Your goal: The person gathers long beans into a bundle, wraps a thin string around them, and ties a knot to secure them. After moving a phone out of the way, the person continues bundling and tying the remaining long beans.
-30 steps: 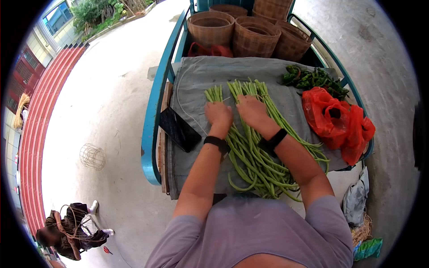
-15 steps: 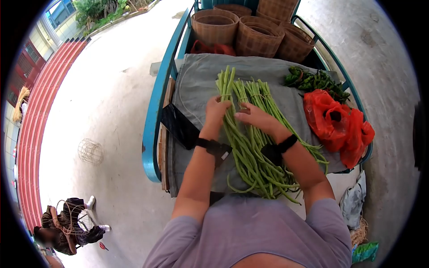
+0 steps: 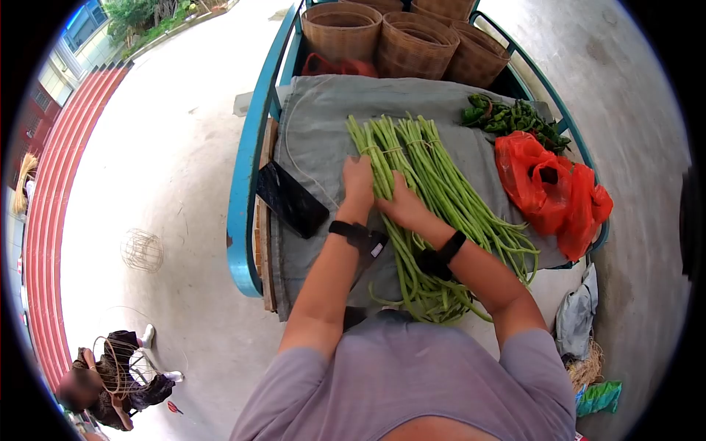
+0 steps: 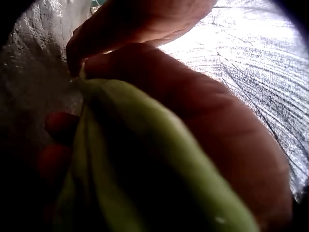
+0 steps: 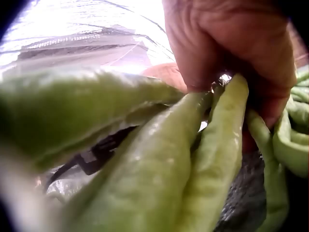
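Observation:
A pile of long green beans (image 3: 441, 184) lies lengthwise on a grey cloth (image 3: 316, 117) spread over a blue cart. Thin strings tie the far ends into bunches. My left hand (image 3: 359, 176) grips the leftmost bunch from its left side; in the left wrist view its fingers (image 4: 145, 19) curl round the beans (image 4: 159, 159). My right hand (image 3: 398, 206) sits just right of it on the same bunch. In the right wrist view its fingers (image 5: 227, 43) clamp several beans (image 5: 193, 159).
A black flat device (image 3: 292, 198) lies on the cloth left of my hands. Red plastic bags (image 3: 548, 187) and dark green peppers (image 3: 515, 121) sit to the right, wicker baskets (image 3: 412, 37) at the far end. The blue cart rail (image 3: 244, 191) runs along the left. A person (image 3: 110, 375) sits on the concrete floor.
The left hand had lifted one bunch; it now lies against the others. Both hands have slid back along the beans toward my body and closed together on that bunch.

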### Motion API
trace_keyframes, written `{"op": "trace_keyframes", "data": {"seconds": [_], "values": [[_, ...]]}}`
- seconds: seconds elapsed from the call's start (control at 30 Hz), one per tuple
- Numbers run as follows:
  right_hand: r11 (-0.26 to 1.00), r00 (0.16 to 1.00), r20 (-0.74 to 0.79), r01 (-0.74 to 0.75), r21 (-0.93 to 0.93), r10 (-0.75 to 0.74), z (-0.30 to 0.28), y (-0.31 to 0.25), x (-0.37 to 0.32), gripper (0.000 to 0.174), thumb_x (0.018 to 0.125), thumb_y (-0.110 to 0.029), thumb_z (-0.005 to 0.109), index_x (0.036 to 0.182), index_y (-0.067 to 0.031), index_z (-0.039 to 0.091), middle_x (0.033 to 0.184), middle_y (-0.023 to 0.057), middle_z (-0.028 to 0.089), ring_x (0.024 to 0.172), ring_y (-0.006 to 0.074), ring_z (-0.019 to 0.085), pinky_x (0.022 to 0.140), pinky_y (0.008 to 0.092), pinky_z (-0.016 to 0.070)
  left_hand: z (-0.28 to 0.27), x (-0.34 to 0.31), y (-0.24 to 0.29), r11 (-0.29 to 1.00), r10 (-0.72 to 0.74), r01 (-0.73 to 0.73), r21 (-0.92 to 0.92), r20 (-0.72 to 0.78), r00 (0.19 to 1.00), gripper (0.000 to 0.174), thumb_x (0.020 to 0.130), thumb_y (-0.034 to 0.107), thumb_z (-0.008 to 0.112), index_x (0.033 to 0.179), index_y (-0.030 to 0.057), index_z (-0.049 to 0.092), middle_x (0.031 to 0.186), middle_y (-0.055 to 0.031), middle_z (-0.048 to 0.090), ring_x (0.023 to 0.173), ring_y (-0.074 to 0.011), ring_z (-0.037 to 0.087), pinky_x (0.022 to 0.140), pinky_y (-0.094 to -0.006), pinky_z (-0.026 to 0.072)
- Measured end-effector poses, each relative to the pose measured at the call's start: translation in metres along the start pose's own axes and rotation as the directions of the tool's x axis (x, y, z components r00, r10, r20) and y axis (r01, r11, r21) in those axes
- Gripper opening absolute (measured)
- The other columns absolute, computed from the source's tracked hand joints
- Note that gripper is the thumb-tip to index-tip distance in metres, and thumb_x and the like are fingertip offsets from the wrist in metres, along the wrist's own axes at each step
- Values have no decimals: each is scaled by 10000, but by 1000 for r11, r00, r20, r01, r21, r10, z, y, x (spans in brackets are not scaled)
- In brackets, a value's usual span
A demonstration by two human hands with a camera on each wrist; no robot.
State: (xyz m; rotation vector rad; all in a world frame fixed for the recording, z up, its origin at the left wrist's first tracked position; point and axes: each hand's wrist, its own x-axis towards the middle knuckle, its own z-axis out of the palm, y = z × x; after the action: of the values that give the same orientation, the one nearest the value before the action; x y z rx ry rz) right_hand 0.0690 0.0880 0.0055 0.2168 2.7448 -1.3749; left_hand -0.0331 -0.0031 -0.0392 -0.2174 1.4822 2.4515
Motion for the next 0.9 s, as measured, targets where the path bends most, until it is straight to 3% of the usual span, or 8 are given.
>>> {"op": "trace_keyframes", "data": {"seconds": [0.13, 0.23, 0.33, 0.43, 0.57, 0.73, 0.83, 0.9], "values": [[990, 990, 57, 123, 66, -127, 10, 6, 5, 780, 825, -257, 629, 1392, 23, 172, 1096, 302, 578, 983, 435, 596, 838, 424, 477, -9, 9, -2, 951, -9, 26, 309, -57, 998, 383, 835, 137, 622, 1082, -131, 508, 987, -184, 597, 795, -233, 617, 595, -358, 498], [944, 946, 135, 267, 195, -296, -3, -8, 1, 606, 832, -272, 616, 1324, -12, 378, 1017, 229, 631, 911, 380, 626, 788, 403, 491, 4, -13, 17, 807, 74, 35, 590, -159, 985, 379, 724, 79, 684, 981, -133, 504, 837, -212, 612, 755, -266, 650, 605, -383, 513], [975, 958, 286, 75, -210, -12, -47, -26, 21, 380, 848, -266, 588, 1159, -48, 585, 908, 141, 670, 839, 314, 642, 748, 387, 494, -3, -14, 20, 957, -85, 86, 276, -15, 996, 353, 693, 28, 679, 957, -127, 501, 762, -191, 610, 665, -257, 650, 550, -363, 506], [968, 985, -141, 62, -245, -99, -50, -32, 47, 252, 853, -226, 558, 1014, -73, 677, 823, 106, 680, 792, 274, 644, 726, 391, 491, -12, 2, -5, 987, -97, 85, 140, 84, 992, 296, 688, -6, 650, 933, -88, 507, 697, -161, 602, 575, -242, 627, 500, -345, 488], [756, 862, -171, 304, -580, -478, -24, -13, 80, 230, 842, -154, 592, 1048, -78, 662, 965, 133, 643, 828, 292, 632, 702, 382, 500, -7, 20, -28, 954, 84, -91, 287, 39, 996, 347, 693, 5, 662, 998, -32, 501, 786, -151, 620, 630, -240, 636, 530, -337, 492], [698, 855, -172, 265, -665, -489, -8, -10, 98, 73, 840, -152, 559, 895, -119, 594, 870, 98, 596, 782, 339, 608, 648, 446, 485, 5, -4, -14, 949, 225, -209, 237, -46, 973, 340, 715, -22, 664, 1015, 17, 508, 762, -85, 621, 607, -183, 610, 517, -302, 470], [660, 848, -159, 262, -705, -506, -10, -9, 103, 43, 834, -166, 555, 859, -132, 561, 842, 80, 586, 733, 345, 601, 609, 462, 472, 0, 7, -26, 920, 103, -97, 381, 5, 995, 486, 731, 98, 685, 1142, 5, 444, 973, -223, 636, 889, -384, 642, 728, -427, 505], [644, 845, -142, 272, -715, -515, -17, -15, 103, 52, 831, -178, 555, 866, -141, 559, 851, 78, 592, 711, 345, 599, 587, 461, 467, 3, 6, -25, 880, 80, -68, 470, -6, 997, 498, 748, 119, 678, 1162, 14, 422, 1010, -234, 630, 943, -414, 619, 775, -450, 492]]}}
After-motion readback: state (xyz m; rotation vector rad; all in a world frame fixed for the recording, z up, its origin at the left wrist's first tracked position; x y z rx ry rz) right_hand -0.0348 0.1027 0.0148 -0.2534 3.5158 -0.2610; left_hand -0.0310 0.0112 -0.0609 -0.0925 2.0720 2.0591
